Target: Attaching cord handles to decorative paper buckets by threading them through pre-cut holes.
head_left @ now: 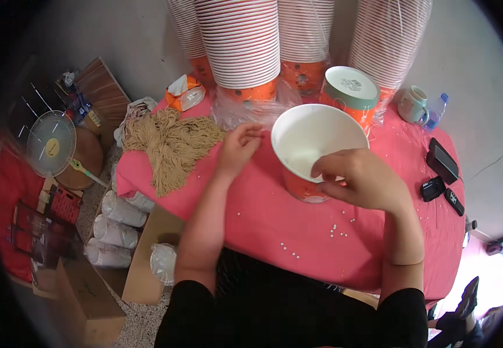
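Observation:
A large white-lined paper bucket [298, 139] with an orange outside stands upright, its mouth facing up, on the pink-covered table. My right hand [359, 177] is at its near right rim, fingers curled over the edge and thumb on the outer side. Just left of the bucket, my left hand [241, 149] hovers with loosely bent fingers and nothing in it. Small white round dots [338, 231] lie scattered on the cloth before me. A bundle of tan cords [170, 142] rests to the left of my left hand.
Tall nested stacks of paper buckets [240, 46] line the back, beside an upturned bucket [353, 87]. A mug [413, 105], a bottle [437, 111] and black items [442, 159] are at right. A tissue pack [184, 93] sits back left; boxes [89, 296] stand below.

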The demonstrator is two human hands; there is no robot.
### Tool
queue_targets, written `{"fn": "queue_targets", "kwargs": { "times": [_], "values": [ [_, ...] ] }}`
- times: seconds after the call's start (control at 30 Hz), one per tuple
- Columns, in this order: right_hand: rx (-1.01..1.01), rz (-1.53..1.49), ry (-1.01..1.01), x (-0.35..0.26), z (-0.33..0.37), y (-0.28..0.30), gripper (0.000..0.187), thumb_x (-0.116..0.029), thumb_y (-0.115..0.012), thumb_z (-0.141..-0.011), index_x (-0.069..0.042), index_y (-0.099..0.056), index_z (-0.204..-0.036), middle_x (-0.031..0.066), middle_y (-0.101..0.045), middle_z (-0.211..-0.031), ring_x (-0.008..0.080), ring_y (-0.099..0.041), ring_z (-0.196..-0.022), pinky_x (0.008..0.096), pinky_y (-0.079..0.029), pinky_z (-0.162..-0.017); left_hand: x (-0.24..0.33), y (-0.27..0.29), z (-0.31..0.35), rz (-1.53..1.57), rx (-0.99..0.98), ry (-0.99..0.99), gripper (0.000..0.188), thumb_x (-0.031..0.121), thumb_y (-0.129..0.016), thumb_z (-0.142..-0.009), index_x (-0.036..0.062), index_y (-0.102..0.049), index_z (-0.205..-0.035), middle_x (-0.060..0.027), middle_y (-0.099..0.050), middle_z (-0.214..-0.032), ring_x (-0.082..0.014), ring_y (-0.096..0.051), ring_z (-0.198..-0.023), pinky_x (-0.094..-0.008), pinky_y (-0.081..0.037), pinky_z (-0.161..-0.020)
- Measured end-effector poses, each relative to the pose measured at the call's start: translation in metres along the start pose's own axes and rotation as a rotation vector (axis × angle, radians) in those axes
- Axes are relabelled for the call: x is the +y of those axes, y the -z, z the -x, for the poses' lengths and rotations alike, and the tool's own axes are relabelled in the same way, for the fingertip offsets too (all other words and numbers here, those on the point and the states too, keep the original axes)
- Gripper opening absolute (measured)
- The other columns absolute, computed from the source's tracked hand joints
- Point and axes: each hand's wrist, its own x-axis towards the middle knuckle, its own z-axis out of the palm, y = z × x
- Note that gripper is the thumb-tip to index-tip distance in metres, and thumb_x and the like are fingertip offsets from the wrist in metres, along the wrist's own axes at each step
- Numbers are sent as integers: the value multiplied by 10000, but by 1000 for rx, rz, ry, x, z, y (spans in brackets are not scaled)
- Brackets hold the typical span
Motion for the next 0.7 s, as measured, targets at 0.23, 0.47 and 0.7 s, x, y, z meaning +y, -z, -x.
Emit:
{"fn": "queue_targets", "kwargs": {
  "times": [0.23,0.47,0.7],
  "values": [
    [-222,118,-92,6,-5,-19,160,-187,-674,-832,-49,-648,-908,151,-643,-743,349,-629,-721,450,-476,-656,14,115,-3,-849,179,-247,127,69,-642,-843,18,-640,-959,-142,-634,-915,-267,-635,-820,-345,-506,-737],
    [-202,113,-110,9,-4,-20,174,-210,-645,-836,-70,-651,-940,151,-657,-745,351,-647,-747,474,-491,-677,28,131,-1,-1167,-67,-275,81,58,-673,-754,28,-659,-828,-125,-607,-898,-317,-580,-965,-399,-477,-839],
    [-242,121,-153,6,-8,-20,210,-245,-661,-846,-70,-648,-960,141,-657,-763,344,-642,-756,458,-482,-673,3,128,5,-1292,-34,-297,78,70,-689,-728,48,-668,-800,-104,-597,-906,-297,-571,-980,-415,-471,-843]
  ]
}}
